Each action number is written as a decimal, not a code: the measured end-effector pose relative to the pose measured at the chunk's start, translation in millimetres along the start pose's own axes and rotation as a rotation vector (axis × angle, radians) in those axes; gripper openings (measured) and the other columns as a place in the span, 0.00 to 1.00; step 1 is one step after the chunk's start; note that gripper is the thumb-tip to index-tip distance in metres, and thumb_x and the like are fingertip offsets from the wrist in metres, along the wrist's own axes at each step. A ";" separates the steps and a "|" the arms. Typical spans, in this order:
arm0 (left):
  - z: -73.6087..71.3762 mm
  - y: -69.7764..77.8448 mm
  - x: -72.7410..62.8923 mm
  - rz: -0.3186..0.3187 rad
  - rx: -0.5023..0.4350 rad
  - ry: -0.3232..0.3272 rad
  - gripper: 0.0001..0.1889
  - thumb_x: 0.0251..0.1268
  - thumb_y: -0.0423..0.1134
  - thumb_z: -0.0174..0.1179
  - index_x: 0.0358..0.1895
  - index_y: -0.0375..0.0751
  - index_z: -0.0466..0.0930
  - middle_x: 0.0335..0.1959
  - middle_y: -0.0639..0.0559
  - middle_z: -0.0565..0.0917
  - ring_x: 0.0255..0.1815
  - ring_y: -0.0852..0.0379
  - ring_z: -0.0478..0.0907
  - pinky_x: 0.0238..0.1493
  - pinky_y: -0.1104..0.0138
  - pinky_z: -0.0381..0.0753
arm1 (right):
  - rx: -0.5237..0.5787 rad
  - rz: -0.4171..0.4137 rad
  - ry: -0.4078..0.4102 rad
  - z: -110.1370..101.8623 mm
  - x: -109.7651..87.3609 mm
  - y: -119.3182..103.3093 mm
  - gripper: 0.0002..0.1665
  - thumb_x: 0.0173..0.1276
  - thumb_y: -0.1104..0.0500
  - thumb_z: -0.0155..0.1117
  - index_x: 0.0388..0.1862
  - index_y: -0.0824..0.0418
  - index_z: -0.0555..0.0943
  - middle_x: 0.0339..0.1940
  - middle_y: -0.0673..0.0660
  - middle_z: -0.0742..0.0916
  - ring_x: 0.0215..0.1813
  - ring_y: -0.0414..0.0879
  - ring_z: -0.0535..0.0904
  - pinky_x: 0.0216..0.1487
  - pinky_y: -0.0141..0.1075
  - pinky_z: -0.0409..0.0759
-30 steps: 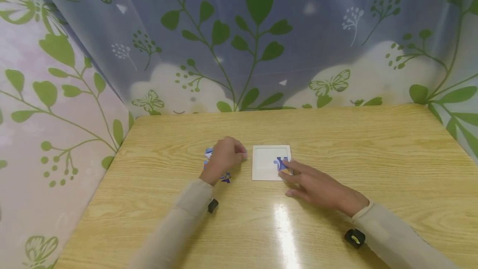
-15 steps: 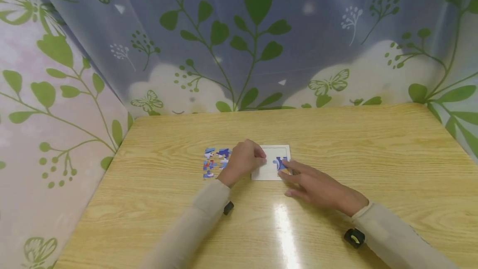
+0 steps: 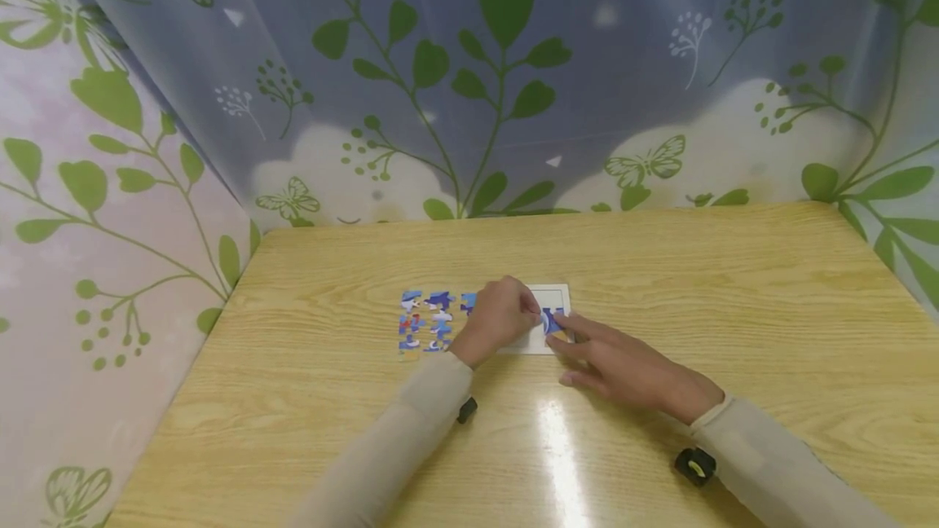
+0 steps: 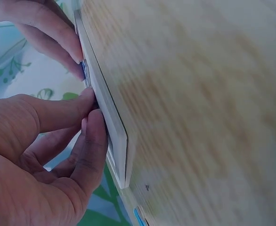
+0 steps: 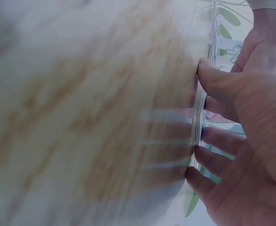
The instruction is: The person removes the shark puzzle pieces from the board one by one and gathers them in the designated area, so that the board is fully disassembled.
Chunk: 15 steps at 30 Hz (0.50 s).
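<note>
A white square puzzle tray (image 3: 550,292) lies on the table, with a blue and orange puzzle piece (image 3: 553,323) in its lower right part. Over the tray, my left hand (image 3: 500,314) pinches a small dark puzzle piece (image 4: 96,102) between thumb and forefinger; the fingers mostly hide it. These fingertips are right beside the piece in the tray. My right hand (image 3: 623,361) rests at the tray's right edge, fairly straight fingers touching the piece there, the thumb on the table side. In the right wrist view, more fingertips of the right hand (image 5: 251,141) touch the table along the tray.
Several loose puzzle pieces (image 3: 440,300) in blue, white and red lie in rows left of the tray, partly behind the left hand. The wooden table (image 3: 660,267) meets a patterned curtain (image 3: 455,104) at the back. Each wrist wears a black camera (image 3: 695,467).
My left hand has moved right from the loose pieces, across the tray, to the piece lying in it. More loose pieces now show. The right hand has stayed in place.
</note>
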<state>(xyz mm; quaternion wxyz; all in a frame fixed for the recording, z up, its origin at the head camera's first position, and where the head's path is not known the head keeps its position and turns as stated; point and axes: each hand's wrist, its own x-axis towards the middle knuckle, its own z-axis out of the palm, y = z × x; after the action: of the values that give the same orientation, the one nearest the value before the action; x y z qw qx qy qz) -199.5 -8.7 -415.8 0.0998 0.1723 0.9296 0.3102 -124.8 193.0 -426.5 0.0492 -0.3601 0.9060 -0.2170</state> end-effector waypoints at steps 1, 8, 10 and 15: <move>0.2 0.8 0.1 -0.002 0.004 0.005 0.02 0.60 0.33 0.72 0.32 0.40 0.90 0.30 0.53 0.87 0.30 0.59 0.79 0.34 0.71 0.79 | -0.003 0.000 0.001 0.0 0.1 0.0 0.32 0.74 0.54 0.65 0.70 0.69 0.72 0.76 0.74 0.64 0.76 0.67 0.62 0.71 0.56 0.65; 0.8 2.1 0.2 -0.013 -0.001 0.018 0.03 0.60 0.30 0.71 0.30 0.41 0.89 0.31 0.52 0.87 0.28 0.60 0.80 0.30 0.72 0.80 | -0.025 -0.011 0.015 1.0 0.4 -0.3 0.32 0.73 0.53 0.66 0.69 0.69 0.73 0.75 0.75 0.65 0.75 0.67 0.63 0.71 0.55 0.64; 0.6 2.4 0.3 -0.010 -0.005 0.019 0.03 0.59 0.29 0.71 0.30 0.41 0.89 0.31 0.52 0.87 0.27 0.60 0.80 0.29 0.72 0.80 | -0.034 -0.015 0.020 1.2 -0.3 -0.3 0.32 0.73 0.53 0.66 0.69 0.69 0.73 0.75 0.75 0.65 0.75 0.67 0.63 0.71 0.55 0.65; 0.6 2.8 0.5 -0.003 -0.008 0.021 0.03 0.59 0.30 0.71 0.30 0.40 0.89 0.31 0.51 0.88 0.27 0.59 0.80 0.29 0.72 0.80 | -0.054 -0.034 0.039 0.1 -3.5 -0.3 0.31 0.72 0.54 0.67 0.68 0.70 0.75 0.73 0.76 0.68 0.73 0.68 0.66 0.69 0.56 0.69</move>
<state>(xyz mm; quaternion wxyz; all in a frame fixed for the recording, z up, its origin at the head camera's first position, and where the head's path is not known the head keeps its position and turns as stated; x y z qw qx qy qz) -199.1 -6.1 -414.6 0.0913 0.1671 0.9297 0.3154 -122.0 195.1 -426.7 0.0183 -0.3723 0.9061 -0.2001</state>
